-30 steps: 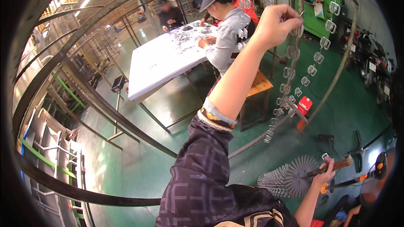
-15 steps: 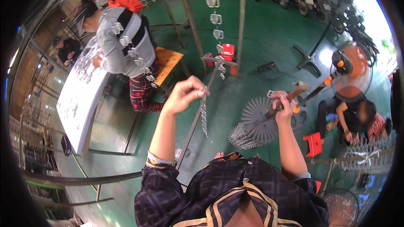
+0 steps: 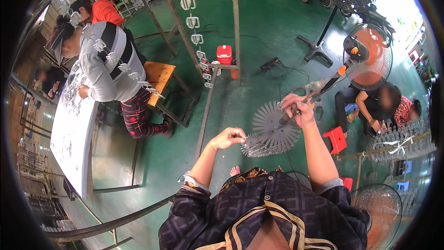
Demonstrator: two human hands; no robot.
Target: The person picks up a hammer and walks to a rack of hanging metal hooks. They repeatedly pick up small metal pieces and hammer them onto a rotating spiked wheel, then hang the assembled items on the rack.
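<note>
My left hand [image 3: 229,138] pinches something small and pale that I cannot make out, beside the left edge of a bunch of small metal pieces [image 3: 266,150]. That bunch hangs at the lower left rim of a grey slotted disc [image 3: 275,132] with many radial slits. Up and to the right, my right hand [image 3: 299,110] is closed around the rod [image 3: 314,95] that rises from the middle of the disc. A small metal clip shows by its fingertips, partly hidden. Another dark disc with holes lies partly hidden behind the right hand.
Ahead hangs a chain of white metal clips [image 3: 188,3] by an upright frame with a red box [image 3: 224,54]. To the left, a person [image 3: 108,60] works at a white table [image 3: 69,157]. An orange fan [image 3: 370,51], a red stool [image 3: 336,140] and seated people are on the right.
My left hand has moved down and right to the bunch beside the disc; the strand that hung from it no longer shows separately. My right hand stays at the rod. The view has shifted.
</note>
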